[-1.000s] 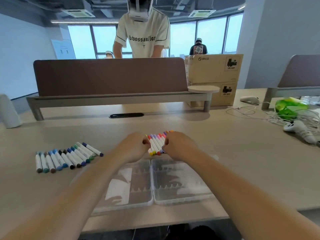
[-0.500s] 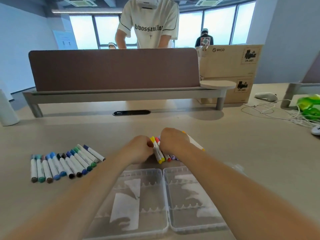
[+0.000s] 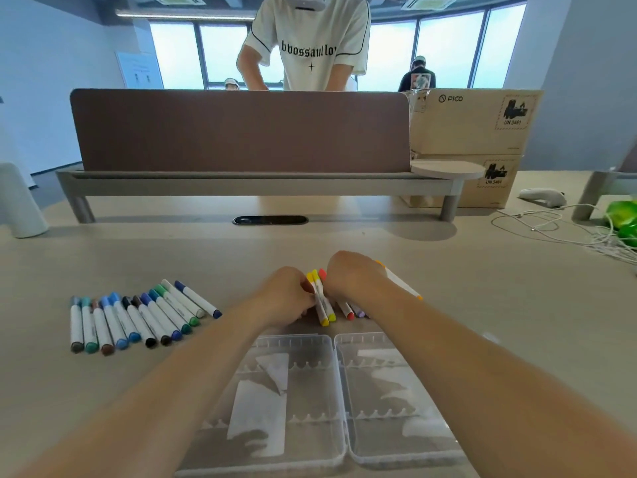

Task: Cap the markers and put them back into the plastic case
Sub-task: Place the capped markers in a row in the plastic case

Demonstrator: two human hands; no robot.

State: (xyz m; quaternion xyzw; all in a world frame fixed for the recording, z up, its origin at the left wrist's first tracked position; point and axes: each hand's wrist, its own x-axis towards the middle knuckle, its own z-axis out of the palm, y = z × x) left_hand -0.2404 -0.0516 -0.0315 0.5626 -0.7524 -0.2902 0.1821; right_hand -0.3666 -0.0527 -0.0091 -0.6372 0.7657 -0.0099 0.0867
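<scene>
Step in hand, by the look of it: gathering the warm markers (image 3: 322, 301) on the table (image 3: 482, 322), just beyond the plastic case (image 3: 296, 338). Pinching the yellow pair w/ curled fingertips of the left hand (image 3: 287, 298). Bunching the right hand (image 3: 355, 281) over the rest of the bunch; can't tell its actual grip, fingers hidden under its own back. Poking out past the right wrist: one orange marker (image 3: 400, 282).

Risks from here:
- Lifting the lot in a loose two-hand squeeze, prob. losing a few: smooth round barrels, easy to slip and roll off across the table. Orange one likely first to go, since it's already off-line.
- Knocking the case w/ the forearms, both right above it; light plastic, could skate or flip shut.
- Dropping markers in crosswise over the toothed rows: no seating, no closing the lid.
- Missing a loose cap; visible ends look capped, the covered ones unknown.

Containers: case open flat, two clear halves side by side, toothed rows in each, no markers in either. Pale patches inside: paper or glare, can't say. Cool markers (image 3: 138, 315) in a row on the table, well left of the case.
</scene>
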